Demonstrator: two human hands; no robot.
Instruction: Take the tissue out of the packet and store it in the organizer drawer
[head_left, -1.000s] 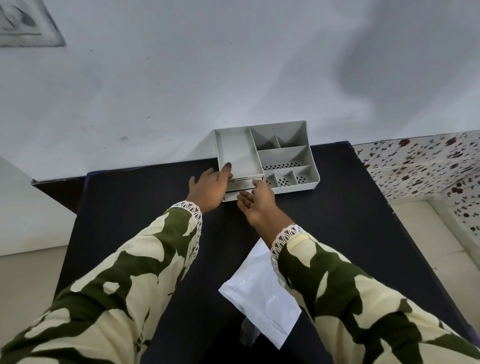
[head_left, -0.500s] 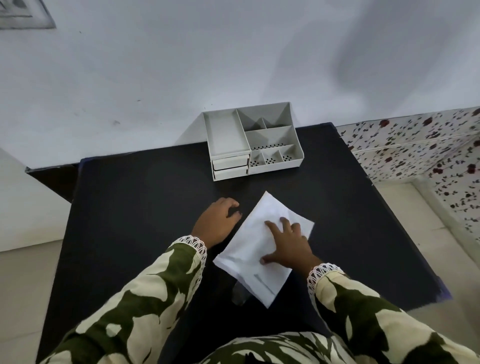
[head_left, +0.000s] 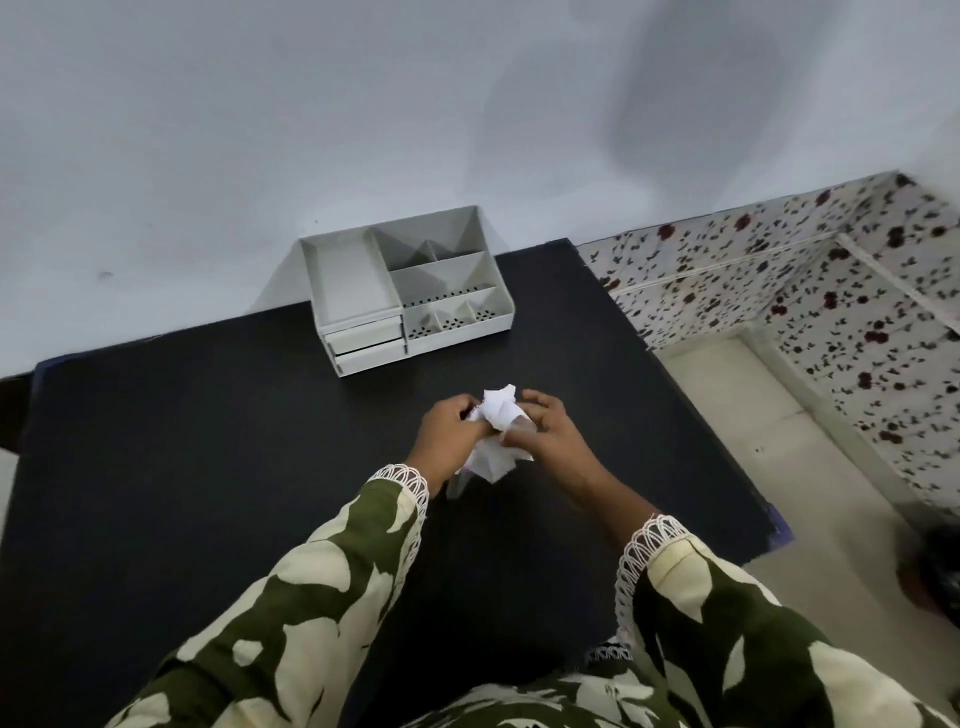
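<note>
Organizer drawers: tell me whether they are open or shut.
Shut. Both drawers sit flush with the front of the organizer, with no gap or interior showing.

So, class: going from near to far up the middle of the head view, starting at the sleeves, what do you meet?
Sleeves → hands holding the white packet → bare black table → grey organizer → wall.

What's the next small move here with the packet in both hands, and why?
Probably pull the tissue clear of the white packet: the left hand and right hand both grip it above the table, and the organizer drawers look shut.
</note>
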